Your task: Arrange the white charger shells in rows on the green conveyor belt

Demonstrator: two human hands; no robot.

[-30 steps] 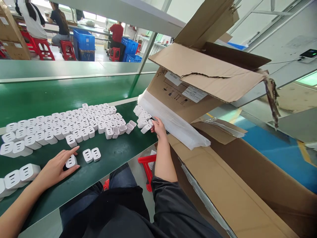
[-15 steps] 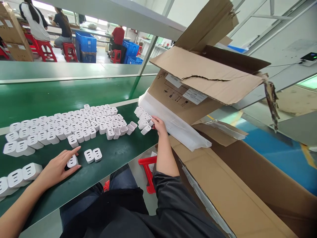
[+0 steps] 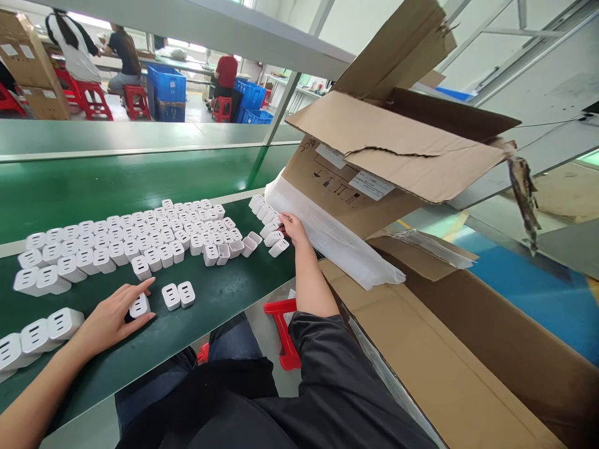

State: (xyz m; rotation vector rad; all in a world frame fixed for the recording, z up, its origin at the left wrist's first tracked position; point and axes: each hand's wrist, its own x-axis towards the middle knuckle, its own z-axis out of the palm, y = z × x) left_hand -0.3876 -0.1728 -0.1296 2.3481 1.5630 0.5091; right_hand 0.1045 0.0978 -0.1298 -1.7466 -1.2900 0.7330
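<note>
White plastic charger housings [image 3: 112,249] with port slots stand in a dense block on the green table; a few at its right end show hollow insides. My left hand [image 3: 110,318] lies near the front edge, thumb and fingers around one housing [image 3: 139,305]. Just right of it stand two more housings [image 3: 178,295] side by side. My right hand [image 3: 292,228] reaches to a slanting cluster of housings [image 3: 267,218] beside a white bag. Its curled fingers are at one in the cluster; their grip is partly hidden.
A large open cardboard box [image 3: 374,143] with torn flaps and a white plastic liner [image 3: 332,231] leans at the right. Larger-looking housings [image 3: 37,335] stand at the near left. A red stool [image 3: 283,330] is below the table. People sit at far benches beside blue crates [image 3: 167,84].
My right hand has shifted slightly left and up along the cluster, whose housings now sit in a longer, more spread line. My left hand stays around its housing. The view has shifted a little.
</note>
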